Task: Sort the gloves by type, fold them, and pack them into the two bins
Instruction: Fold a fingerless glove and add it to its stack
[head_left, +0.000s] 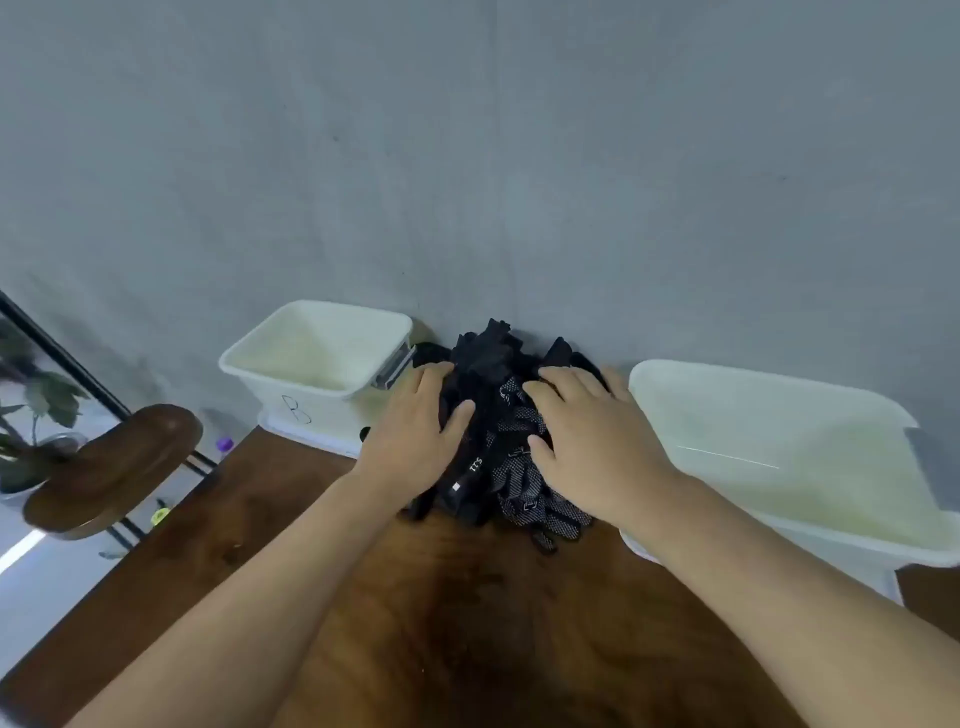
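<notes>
Grey wall (467, 156) backs a dark wooden bench (467, 623). Two white bins stand on the bench against the wall. The left bin (311, 415) has a "B" marked on its front, and the right bin (779, 415) is nearer and larger in view. Both look bare inside.

Between them lies a heap of black gloves (488, 358), its far edge touching the wall. Some are plain black. Others, the dotted gloves (524, 478), spill towards the near side.

The left hand (415, 431) lies on the left of the heap, its fingers (434, 371) fairly straight and its thumb pressed into the cloth. The right hand (597, 441) lies on the right of the heap. Its fingers (571, 376) bend down into the gloves, but I cannot tell whether they pinch one.

A brown stool (114, 467) stands left of the bench, with a plant (36, 405) beyond it.
</notes>
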